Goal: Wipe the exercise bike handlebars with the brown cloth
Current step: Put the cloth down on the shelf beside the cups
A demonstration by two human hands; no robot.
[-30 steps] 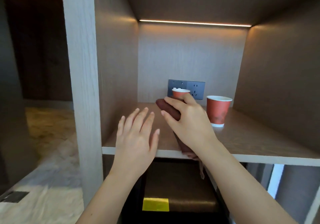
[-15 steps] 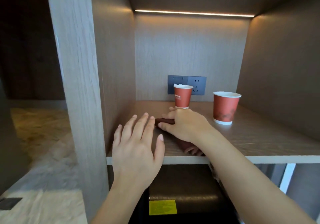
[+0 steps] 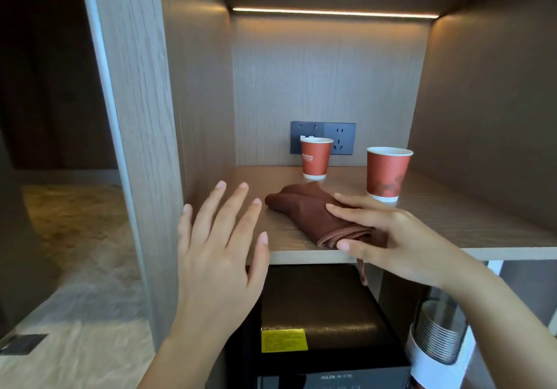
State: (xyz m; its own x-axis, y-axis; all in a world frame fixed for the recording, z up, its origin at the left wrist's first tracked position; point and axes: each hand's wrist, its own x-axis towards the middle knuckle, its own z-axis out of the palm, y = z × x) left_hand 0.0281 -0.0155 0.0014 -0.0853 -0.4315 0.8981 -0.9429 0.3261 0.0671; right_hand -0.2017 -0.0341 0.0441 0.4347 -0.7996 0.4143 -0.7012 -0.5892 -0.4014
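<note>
Cloth (image 3: 301, 208) axis 10–4 o'clock, near end over shelf (image 3: 458, 223) edge. Right hand (image 3: 401, 238) flat atop; left hand (image 3: 217, 256) spread, empty, at 9.

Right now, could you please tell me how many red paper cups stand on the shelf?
2. The back cup stands before the wall socket; the front cup stands to its right, beside the brown cloth. A stack below the shelf may hold more.
</note>
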